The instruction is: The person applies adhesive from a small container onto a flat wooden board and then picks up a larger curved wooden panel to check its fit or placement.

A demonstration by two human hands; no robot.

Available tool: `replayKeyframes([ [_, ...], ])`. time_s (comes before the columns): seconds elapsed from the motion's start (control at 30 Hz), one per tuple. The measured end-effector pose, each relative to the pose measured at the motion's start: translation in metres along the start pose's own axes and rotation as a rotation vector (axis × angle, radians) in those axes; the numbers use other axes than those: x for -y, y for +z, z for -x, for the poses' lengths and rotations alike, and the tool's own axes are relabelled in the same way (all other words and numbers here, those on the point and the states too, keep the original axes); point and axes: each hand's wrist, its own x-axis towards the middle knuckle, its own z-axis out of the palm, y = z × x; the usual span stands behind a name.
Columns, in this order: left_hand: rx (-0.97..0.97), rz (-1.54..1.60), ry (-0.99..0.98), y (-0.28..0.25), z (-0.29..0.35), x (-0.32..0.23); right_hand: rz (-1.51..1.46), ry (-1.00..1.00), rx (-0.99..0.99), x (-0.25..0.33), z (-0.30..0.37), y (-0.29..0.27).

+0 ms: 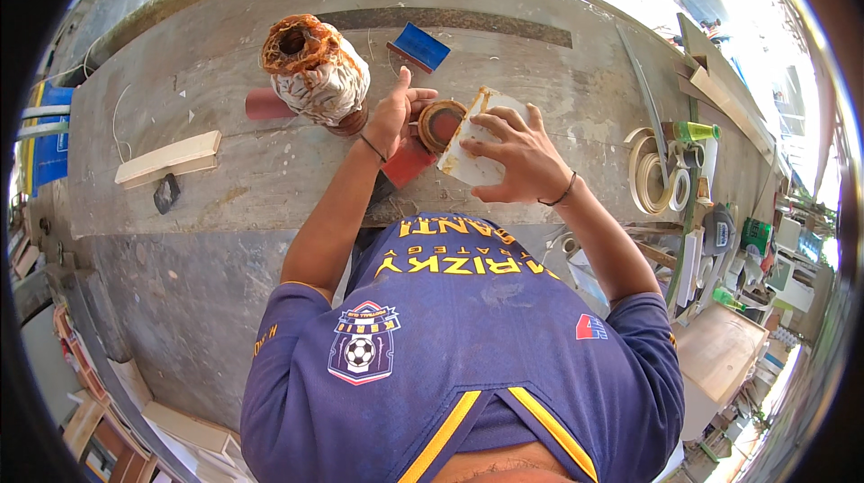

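My right hand point(513, 152) grips a flat white rectangular piece point(468, 168) with brown stains along its edges; fingers spread over its face, thumb by the near edge. Its left edge overlaps a round brown-crusted dish or lid point(441, 126) with a dark reddish inside. My left hand point(396, 116) is open beside that round piece, fingers stretched toward it; whether they touch is unclear. Left of this hand stands a whitish, wrinkled container point(321, 87) with a thick amber crust around its open mouth. A red piece point(407, 164) lies below the round dish, partly covered.
The grey worktable point(261, 168) carries a blue curved piece point(421, 46), a long dark metal strip point(450, 22) and a pale wooden strip point(169, 157) beside a small black lump point(166, 193). At right are tape rolls point(650, 177), a green bottle point(695, 131) and leaning boards point(731, 103).
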Motion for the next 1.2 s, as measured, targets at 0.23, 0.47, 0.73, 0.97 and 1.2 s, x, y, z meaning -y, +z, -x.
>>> replayKeyframes([
  [0.23,-0.078,-0.016,-0.009,-0.013,0.022,0.010,-0.017,0.113,-0.021,0.013,-0.017,0.004],
  [0.47,0.050,0.105,-0.064,-0.012,0.029,0.019,0.009,0.009,-0.004,0.009,-0.033,0.013],
  [0.73,0.199,0.371,0.013,-0.028,0.027,0.036,0.056,-0.024,0.017,0.007,-0.046,0.021],
  [0.97,0.230,0.349,0.017,-0.027,0.030,0.033,0.060,0.031,0.090,0.007,-0.039,0.009],
  [1.2,0.217,0.410,0.001,-0.029,0.026,0.036,0.067,-0.035,0.043,0.010,-0.052,0.011],
])
